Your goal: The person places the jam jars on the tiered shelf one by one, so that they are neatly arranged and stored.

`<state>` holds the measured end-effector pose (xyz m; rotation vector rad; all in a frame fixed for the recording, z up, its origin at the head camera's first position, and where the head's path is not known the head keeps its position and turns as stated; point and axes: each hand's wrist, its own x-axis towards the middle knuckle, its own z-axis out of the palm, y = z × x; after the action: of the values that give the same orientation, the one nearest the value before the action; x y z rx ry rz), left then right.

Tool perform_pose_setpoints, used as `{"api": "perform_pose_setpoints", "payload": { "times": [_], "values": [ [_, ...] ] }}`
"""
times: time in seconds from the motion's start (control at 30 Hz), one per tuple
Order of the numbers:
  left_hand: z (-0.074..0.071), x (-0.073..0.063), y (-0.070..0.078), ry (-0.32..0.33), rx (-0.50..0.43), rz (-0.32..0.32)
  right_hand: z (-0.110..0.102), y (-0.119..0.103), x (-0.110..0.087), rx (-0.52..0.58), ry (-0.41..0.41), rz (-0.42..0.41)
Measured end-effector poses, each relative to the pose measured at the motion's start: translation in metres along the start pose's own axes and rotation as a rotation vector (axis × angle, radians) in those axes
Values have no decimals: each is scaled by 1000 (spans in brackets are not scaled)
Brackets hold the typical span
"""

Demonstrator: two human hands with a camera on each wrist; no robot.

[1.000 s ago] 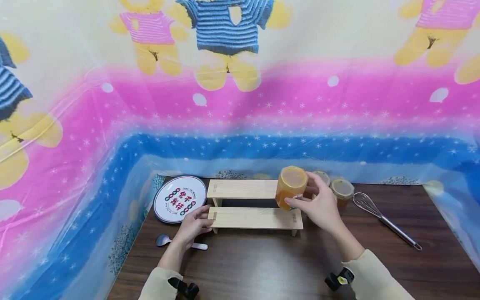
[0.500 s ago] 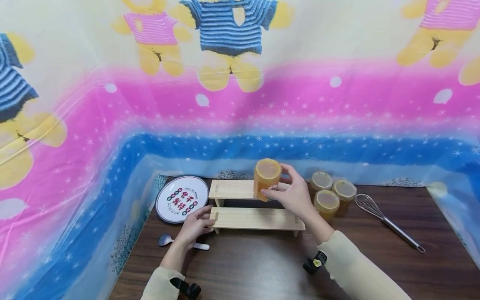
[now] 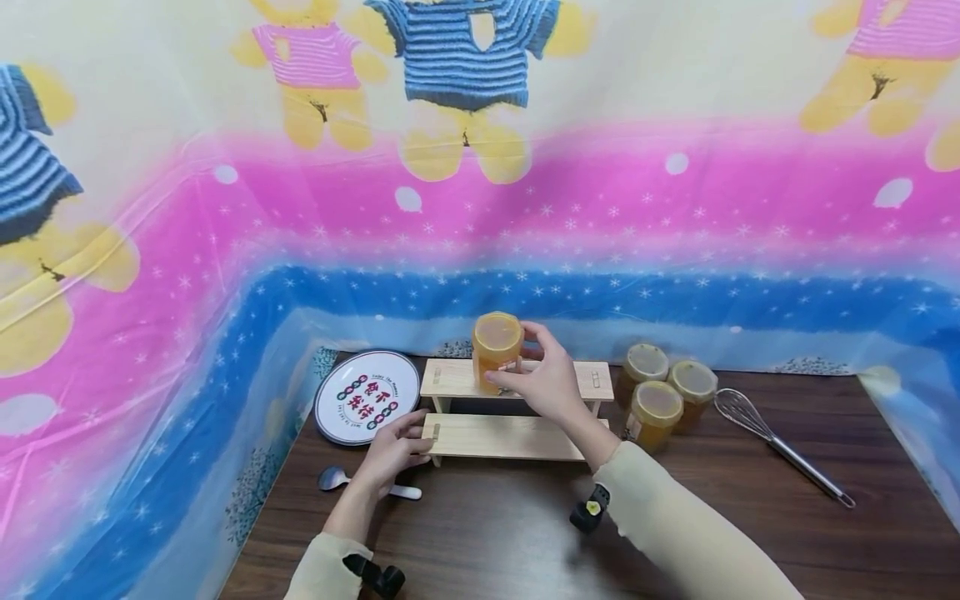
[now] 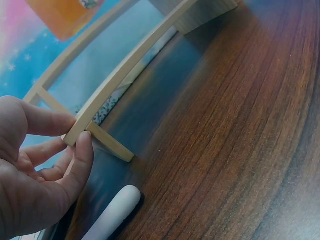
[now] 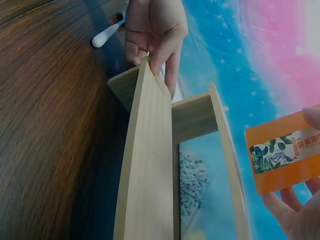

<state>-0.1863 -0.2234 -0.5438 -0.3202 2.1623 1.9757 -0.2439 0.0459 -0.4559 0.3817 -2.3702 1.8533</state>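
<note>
My right hand (image 3: 543, 379) grips a jar of amber honey (image 3: 495, 343) around its side, upright above the upper step of a pale wooden two-step rack (image 3: 480, 437). In the right wrist view a narrow gap shows between the orange jar (image 5: 270, 180) and the upper board (image 5: 227, 160). A printed label (image 5: 280, 152) runs along its side. My left hand (image 3: 390, 454) pinches the left end of the lower board. Seen from the left wrist, thumb and fingers lie on either face of that board (image 4: 107, 90).
Several similar items surround the rack: three lidded honey jars (image 3: 656, 407) cluster at its right, and a whisk (image 3: 780, 446) lies beyond them. A round plate (image 3: 367, 429) with red lettering lies left, a white-handled spoon (image 3: 405, 492) before it. A patterned cloth (image 3: 600, 292) hangs behind the table.
My right hand has carried the honey jar leftward, from the rack's right end to above the upper step's left-middle part. The left hand keeps its hold on the lower board.
</note>
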Motion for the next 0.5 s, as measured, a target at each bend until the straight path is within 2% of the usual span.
{"api": "perform_pose_setpoints", "payload": {
  "times": [0.5],
  "values": [
    [0, 2, 1, 8, -12, -24, 22, 8, 13, 17, 1, -3]
  ]
}}
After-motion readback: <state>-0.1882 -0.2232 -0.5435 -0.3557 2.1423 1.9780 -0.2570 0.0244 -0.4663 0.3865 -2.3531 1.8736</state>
